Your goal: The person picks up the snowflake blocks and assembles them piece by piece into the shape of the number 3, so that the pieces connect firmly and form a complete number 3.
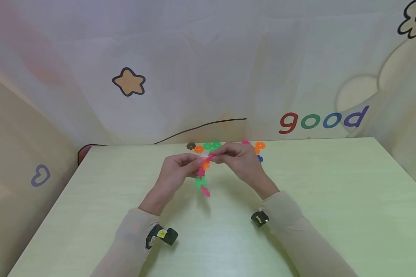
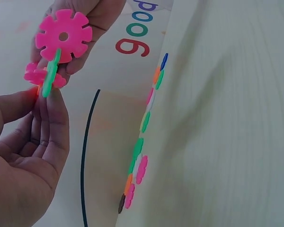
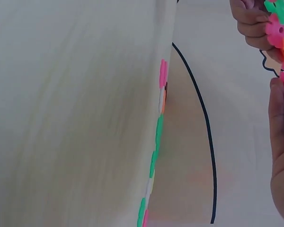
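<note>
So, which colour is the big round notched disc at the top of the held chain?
Pink: the notched disc shows best in the left wrist view.

Two hands: left, right. One joined disc chain. One table. Loose discs: count unclear.

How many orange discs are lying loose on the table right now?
2 visible. One orange disc lies left in the row at the table's far edge; another orange disc lies right, past the right hand. The hands may hide more.
</note>
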Motion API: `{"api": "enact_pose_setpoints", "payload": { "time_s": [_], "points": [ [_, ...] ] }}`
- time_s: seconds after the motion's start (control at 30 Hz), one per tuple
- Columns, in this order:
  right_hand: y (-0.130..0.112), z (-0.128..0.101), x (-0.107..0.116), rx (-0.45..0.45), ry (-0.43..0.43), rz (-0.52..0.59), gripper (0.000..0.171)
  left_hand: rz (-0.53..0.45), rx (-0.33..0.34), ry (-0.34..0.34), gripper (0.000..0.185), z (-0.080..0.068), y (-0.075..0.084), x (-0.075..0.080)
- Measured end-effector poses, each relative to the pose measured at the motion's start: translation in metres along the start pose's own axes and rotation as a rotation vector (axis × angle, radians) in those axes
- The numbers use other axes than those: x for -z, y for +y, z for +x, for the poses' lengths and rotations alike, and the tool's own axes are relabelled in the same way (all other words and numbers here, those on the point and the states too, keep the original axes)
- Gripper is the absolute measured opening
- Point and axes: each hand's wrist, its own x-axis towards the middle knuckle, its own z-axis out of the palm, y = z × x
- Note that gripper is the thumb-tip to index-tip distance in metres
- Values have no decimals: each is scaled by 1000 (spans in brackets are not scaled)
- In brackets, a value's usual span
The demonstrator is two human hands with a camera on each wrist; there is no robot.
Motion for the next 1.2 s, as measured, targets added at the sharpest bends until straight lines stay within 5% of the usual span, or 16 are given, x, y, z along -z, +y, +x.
{"api": "enact_pose_setpoints", "payload": {
  "time_s": [0.27, 0.63, 1.2],
  "points": [
    [-4, 0, -3, -71, -1, -27, 10, -31, 7, -7, 22, 0, 1, 3],
    [-5, 3, 3, 49, -56, -60, 21, -75, -55, -76, 18, 2, 3, 4],
    [4, 13, 0, -143, -69, -153, 26, -5, -8, -44, 19, -3, 6, 22]
  ]
}}
